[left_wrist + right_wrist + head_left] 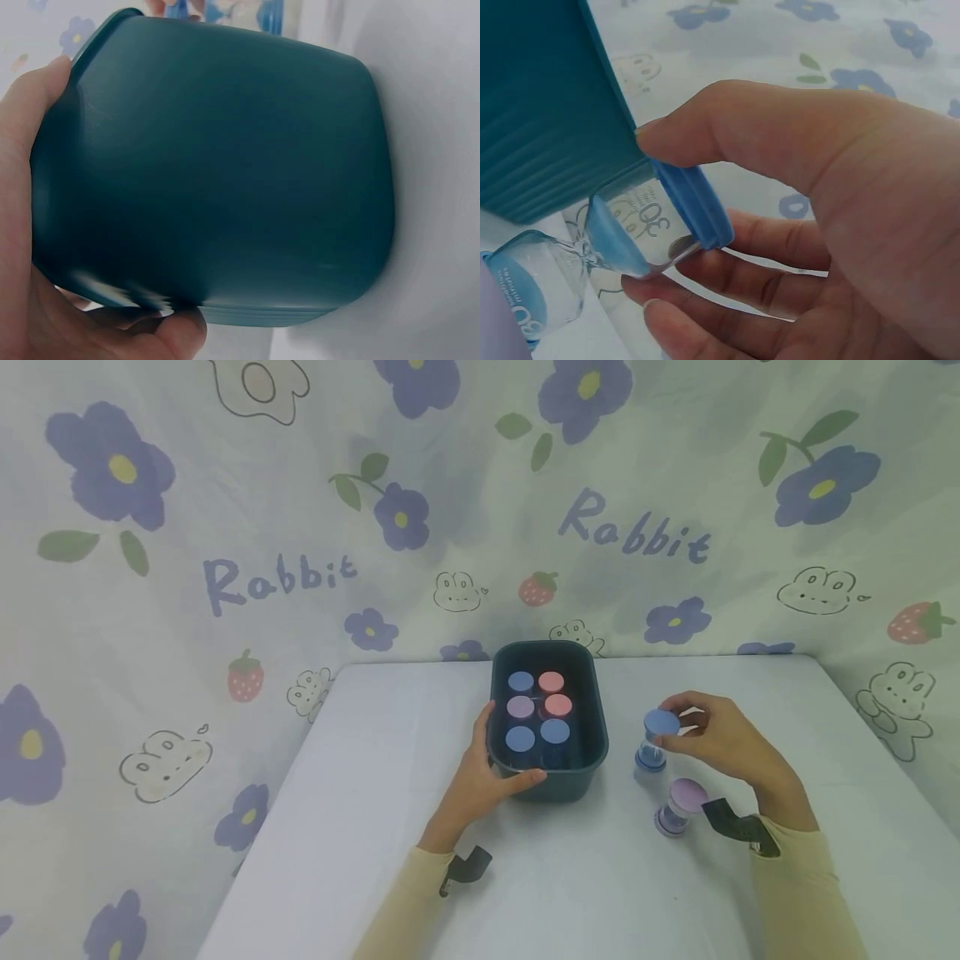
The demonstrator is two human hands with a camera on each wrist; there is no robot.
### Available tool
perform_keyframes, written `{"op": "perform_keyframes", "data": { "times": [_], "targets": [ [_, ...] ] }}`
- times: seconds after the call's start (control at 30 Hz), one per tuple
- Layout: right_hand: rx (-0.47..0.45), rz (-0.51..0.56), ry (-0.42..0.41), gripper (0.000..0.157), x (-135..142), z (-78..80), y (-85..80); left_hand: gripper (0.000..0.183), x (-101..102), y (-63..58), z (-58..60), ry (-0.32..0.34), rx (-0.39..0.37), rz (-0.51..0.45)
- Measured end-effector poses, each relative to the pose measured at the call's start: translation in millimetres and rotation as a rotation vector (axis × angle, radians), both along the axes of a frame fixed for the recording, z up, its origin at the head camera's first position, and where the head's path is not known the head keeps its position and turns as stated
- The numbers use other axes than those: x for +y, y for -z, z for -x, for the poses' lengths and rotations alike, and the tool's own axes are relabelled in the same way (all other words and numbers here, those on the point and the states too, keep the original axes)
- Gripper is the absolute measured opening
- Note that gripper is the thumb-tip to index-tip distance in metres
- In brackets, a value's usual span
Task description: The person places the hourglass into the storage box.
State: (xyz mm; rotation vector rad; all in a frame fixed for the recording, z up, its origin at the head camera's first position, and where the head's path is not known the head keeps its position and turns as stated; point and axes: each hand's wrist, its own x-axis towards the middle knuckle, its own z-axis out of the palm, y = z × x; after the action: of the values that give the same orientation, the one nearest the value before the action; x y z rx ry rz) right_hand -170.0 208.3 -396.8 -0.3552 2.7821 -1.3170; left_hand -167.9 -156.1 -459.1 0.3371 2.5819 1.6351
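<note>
My left hand point(480, 785) grips the near left corner of a dark teal basket point(550, 785), thumb along the near rim and fingers on the left side. That basket wall point(225, 165) fills most of the left wrist view. To the right, my right hand point(723, 735) pinches a blue-capped sand timer point(652, 752) between thumb and fingers at its top cap. The right wrist view shows blue sand in the clear timer point(634, 225), marked 30. I cannot tell whether its base touches the table. A purple-capped sand timer point(686, 797) stands nearer, below my right hand.
Several round-topped pieces stand inside the basket in two columns, including a pink cap point(551, 682), a purple cap point(521, 707) and a blue cap point(521, 739). The white table point(375, 793) meets a flower-and-rabbit printed cloth point(465, 510) at the back.
</note>
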Motion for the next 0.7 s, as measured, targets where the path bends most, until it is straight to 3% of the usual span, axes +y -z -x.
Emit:
{"op": "perform_keyframes", "data": {
  "times": [0.7],
  "targets": [
    [0.124,0.081,0.125,0.045,-7.8,-14.6,-17.9,0.123,-1.2,-3.1,-0.9,0.002,-0.035,-0.006]
  ]
}}
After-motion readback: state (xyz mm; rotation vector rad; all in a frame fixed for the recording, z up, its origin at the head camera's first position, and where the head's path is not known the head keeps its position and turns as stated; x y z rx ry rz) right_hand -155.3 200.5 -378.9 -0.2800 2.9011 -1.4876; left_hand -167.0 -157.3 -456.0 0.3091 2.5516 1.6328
